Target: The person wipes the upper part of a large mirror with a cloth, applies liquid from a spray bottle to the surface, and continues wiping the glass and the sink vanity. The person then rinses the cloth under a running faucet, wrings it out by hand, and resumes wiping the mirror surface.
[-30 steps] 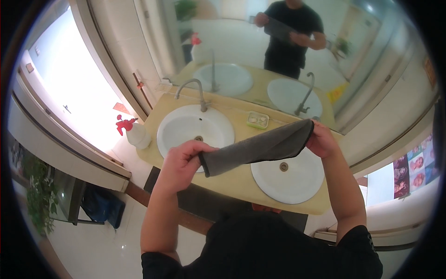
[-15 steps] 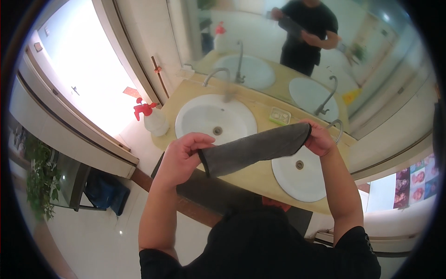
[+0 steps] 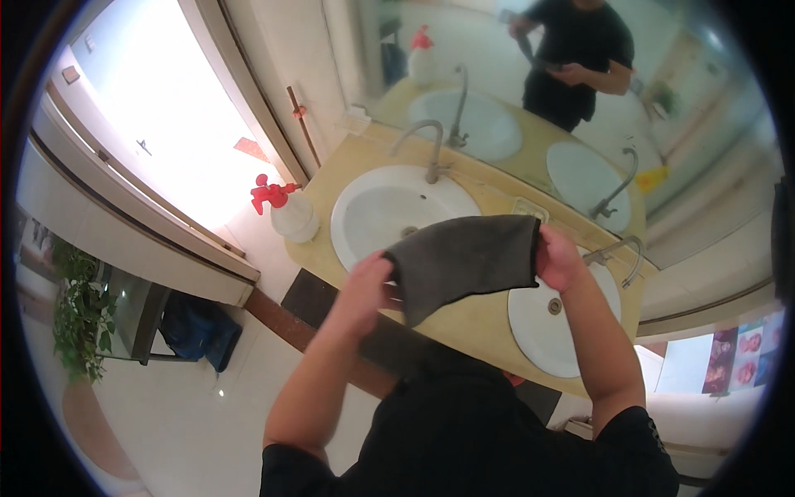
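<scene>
This view looks from my own head, through the left of two fisheye lenses worn side by side. It faces forward and steeply down over my black short-sleeved shirt (image 3: 472, 431), which fills the lower edge as the nearest thing. My left fingers (image 3: 379, 272) and right fingers (image 3: 548, 248) come close to mid-picture; the yellow tabletop (image 3: 476, 327) lies just beyond, slanting down toward the right. The lens takes in a bright white doorway (image 3: 166, 124) far left and a colourful portrait poster (image 3: 737, 356) far right, bending straight edges and blackening the corners. At the top, the large hazy mirror (image 3: 489, 33) shows my torso and the tabletop from the opposite side.
</scene>
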Tool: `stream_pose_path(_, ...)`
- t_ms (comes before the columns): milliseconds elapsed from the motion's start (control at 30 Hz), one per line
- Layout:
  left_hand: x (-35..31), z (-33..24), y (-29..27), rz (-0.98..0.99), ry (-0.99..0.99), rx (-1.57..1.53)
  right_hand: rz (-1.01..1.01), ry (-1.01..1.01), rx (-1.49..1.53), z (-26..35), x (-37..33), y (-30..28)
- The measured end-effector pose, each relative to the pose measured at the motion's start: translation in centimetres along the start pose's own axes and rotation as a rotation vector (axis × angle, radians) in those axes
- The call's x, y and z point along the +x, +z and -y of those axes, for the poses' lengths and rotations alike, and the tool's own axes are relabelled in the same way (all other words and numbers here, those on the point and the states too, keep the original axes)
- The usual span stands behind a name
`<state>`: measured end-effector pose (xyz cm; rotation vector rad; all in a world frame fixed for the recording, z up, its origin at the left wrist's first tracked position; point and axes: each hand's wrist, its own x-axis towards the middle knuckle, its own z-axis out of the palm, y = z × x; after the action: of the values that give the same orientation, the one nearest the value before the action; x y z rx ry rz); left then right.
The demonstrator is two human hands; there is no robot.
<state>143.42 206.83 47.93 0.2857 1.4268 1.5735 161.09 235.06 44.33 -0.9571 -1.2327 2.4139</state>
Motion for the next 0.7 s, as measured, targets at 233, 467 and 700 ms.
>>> stream_pose_path(233, 2.1, 4.1, 8.1, 0.251, 0.757, 1.155, 0.533, 0.402, 0.657, -8.1, 2.2, 3.4)
stream_pose_path(467, 3.1, 0.4, 1.6, 0.069, 0.283, 0.315, 0.298, -0.124, 0.100, -6.7, 3.9, 8.1)
stream_pose_path(700, 9.4, -2.9, -8.2, 0.084, 0.070, 0.642, -0.023, -0.380, -0.254, -10.0, 5.2, 18.9)
